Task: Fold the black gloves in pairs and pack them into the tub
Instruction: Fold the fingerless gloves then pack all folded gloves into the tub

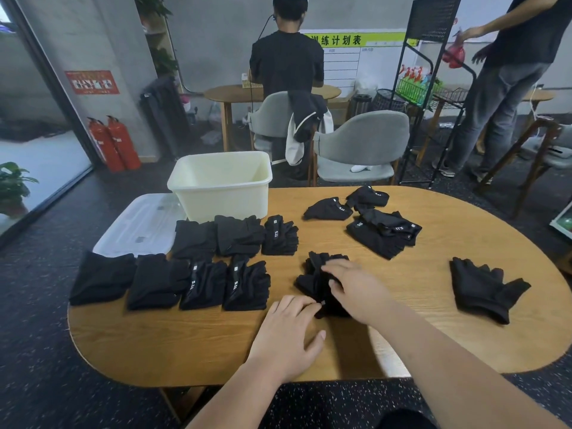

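A pair of black gloves (pixel 312 275) lies at the middle of the wooden table (pixel 418 335). My right hand (pixel 356 289) presses down on it with curled fingers. My left hand (pixel 288 332) pinches its near edge with the fingertips. Several folded black glove pairs (pixel 204 267) lie in two rows to the left. Loose unfolded gloves (pixel 377 227) are heaped at the back right, and one flat glove (pixel 483 289) lies at the far right. The cream tub (pixel 221 184) stands at the table's back left with nothing visible inside.
The tub's clear lid (pixel 136 224) lies flat left of the tub, at the table's edge. Two grey chairs (pixel 362 147) stand behind the table. A person stands at another table at the back; a second person stands by a black wire rack (pixel 430 88) at right.
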The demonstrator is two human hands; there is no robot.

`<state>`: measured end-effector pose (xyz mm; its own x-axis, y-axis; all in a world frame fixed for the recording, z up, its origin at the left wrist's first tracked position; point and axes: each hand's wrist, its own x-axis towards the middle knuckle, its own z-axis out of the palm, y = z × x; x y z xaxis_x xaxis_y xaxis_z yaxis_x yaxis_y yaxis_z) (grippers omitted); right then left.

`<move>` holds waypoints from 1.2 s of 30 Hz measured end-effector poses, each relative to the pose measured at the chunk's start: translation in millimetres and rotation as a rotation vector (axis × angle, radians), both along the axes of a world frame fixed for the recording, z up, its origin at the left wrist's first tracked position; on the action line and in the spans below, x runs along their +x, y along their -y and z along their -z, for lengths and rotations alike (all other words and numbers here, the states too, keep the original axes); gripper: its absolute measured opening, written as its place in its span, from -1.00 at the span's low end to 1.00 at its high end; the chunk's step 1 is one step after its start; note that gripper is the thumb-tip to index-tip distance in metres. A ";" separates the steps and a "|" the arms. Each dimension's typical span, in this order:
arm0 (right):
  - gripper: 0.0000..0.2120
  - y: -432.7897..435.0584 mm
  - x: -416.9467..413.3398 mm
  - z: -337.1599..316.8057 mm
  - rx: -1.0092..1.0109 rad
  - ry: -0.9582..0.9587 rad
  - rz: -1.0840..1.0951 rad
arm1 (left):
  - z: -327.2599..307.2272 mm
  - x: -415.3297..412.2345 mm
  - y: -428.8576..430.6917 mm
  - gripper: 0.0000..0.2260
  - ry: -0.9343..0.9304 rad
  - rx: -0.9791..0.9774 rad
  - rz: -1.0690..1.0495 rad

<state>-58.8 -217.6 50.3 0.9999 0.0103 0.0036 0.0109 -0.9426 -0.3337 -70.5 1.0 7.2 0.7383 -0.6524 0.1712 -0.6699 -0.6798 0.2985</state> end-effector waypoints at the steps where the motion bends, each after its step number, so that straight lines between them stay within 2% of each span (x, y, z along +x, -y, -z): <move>1: -0.57 -0.1 4.8 -0.7 -0.015 0.041 0.001 | 0.5 -0.1 -0.1 -0.46 0.002 -0.002 0.000; 6: -0.48 -12.7 24.5 7.2 -0.054 -0.040 -0.038 | -1.2 0.1 -0.1 -0.46 -0.008 -0.012 -0.003; 10: -0.45 -28.2 27.4 29.4 -0.199 -0.135 -0.006 | -3.2 -1.0 -1.3 -0.51 -0.043 -0.063 -0.049; 14: -0.44 -25.6 28.1 32.9 -0.218 -0.150 -0.003 | -1.6 -1.5 -1.6 -0.56 -0.042 -0.138 -0.086; 20: -0.42 -28.8 25.8 28.4 -0.217 -0.195 0.005 | -1.6 -3.3 -2.4 -0.57 -0.011 -0.144 -0.101; 28: -0.40 -36.0 -16.8 32.5 -0.201 -0.170 0.026 | -4.3 -6.1 -3.6 -0.63 0.001 -0.156 -0.106; 31: -0.40 -32.6 -20.2 26.0 -0.092 -0.082 0.024 | -3.2 -5.4 -3.6 -0.62 0.014 -0.155 -0.111; 34: -0.41 -28.7 -30.2 20.9 -0.066 0.067 0.047 | -1.0 -5.3 -4.6 -0.61 0.026 -0.153 -0.115; 36: -0.44 -27.2 -37.4 21.8 -0.067 0.088 0.066 | -1.4 -5.0 -4.6 -0.61 0.031 -0.149 -0.119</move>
<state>-96.2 -190.4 28.5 0.9944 -0.0521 0.0924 -0.0253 -0.9624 -0.2704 -75.5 5.6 8.6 0.8016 -0.5264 0.2833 -0.5978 -0.7047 0.3822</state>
